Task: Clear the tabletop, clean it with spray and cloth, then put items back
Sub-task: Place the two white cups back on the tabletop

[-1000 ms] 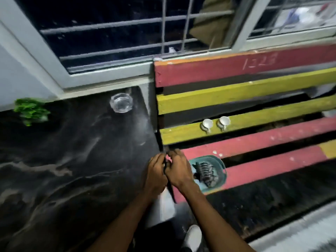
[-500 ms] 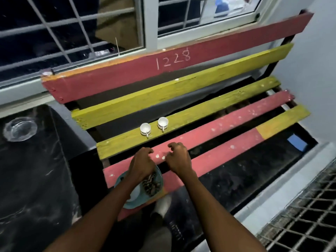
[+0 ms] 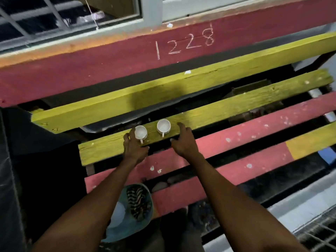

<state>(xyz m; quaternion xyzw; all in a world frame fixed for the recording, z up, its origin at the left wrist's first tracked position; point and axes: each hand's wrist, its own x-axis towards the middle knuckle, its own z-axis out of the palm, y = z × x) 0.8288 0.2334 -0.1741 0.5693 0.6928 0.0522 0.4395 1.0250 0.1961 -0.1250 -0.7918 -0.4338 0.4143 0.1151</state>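
a moment ago my hands hung low over the near red slat, by the teal tray; now both have gone forward to the yellow slat [image 3: 236, 108] where the two cups stand. i take that to mean the cups are next to go back onto the table, though nothing is lifted yet.

far left, only the dark edge of the tabletop [image 3: 7, 179] shows. near my left forearm the teal tray [image 3: 127, 231] sits on the bench's front edge with a striped cloth [image 3: 139, 200] bunched in it and something pale beside that. my left hand [image 3: 133, 148] is spread wide, fingers reaching round the left side of the left cup [image 3: 140, 132], touching or just short of it, i cannot tell which. the right cup [image 3: 163, 126] stands just beside the first, handle toward me. my right hand [image 3: 183, 140] is also loose and wide, fingertips on the slat just right of that cup, holding nothing.

the bench is red and yellow slats with dark gaps, so a dropped cup could fall through. "1228" is chalked on the red backrest [image 3: 91, 73], and a barred window [image 3: 54, 15] sits behind it.
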